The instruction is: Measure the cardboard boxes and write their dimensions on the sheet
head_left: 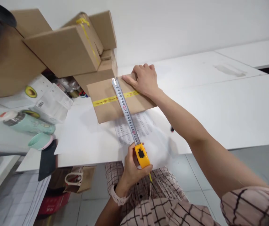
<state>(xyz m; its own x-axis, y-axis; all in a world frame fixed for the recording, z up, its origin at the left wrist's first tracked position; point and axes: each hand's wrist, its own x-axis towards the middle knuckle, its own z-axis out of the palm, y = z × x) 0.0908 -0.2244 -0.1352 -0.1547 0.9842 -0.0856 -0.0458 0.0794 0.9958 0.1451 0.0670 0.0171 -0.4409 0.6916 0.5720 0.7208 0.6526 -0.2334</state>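
My left hand (pixel 131 168) is closed round a yellow tape measure case (pixel 142 156) at the near edge of the white table (pixel 230 106). Its white blade (pixel 125 108) runs out across a flat cardboard box (pixel 108 108) sealed with a yellow tape strip. My right hand (pixel 145 78) lies on the far right part of that box, fingers curled and pressing down beside the blade's tip. A printed sheet of paper (pixel 144 125) lies under the blade in front of the box.
A stack of cardboard boxes (pixel 66 50) rises at the back left. A mint flask (pixel 28 123) and its cup (pixel 39 141), a white carton (pixel 52 103) and a dark phone (pixel 47 160) lie at the left. A paper bag (pixel 79 179) stands on the floor.
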